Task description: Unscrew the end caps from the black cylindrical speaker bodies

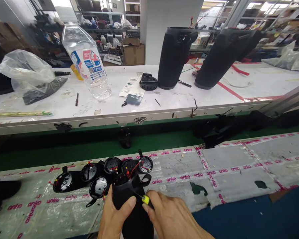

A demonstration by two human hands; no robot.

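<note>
In the head view, my left hand (119, 212) is wrapped around a black fabric-covered cylindrical speaker body (137, 222). Its open top end tilts away from me, with thin red wires rising from it and a black strap loop (146, 180) at the rim. My right hand (168, 212) closes on a screwdriver-like tool (146, 199) with a yellow and black handle. The tool's thin metal shaft points left against the speaker's side, just below the rim; its very tip is hard to make out. Several similar black speaker bodies (73, 181) lie just beyond my hands, open ends showing.
Plastic sheeting with pink printed tape (174, 162) covers the near bench. Across a green gap, a white table (129, 113) carries a water bottle (89, 63), a plastic bag (27, 68), a black round part (149, 82) and two standing speakers (174, 58), (218, 59).
</note>
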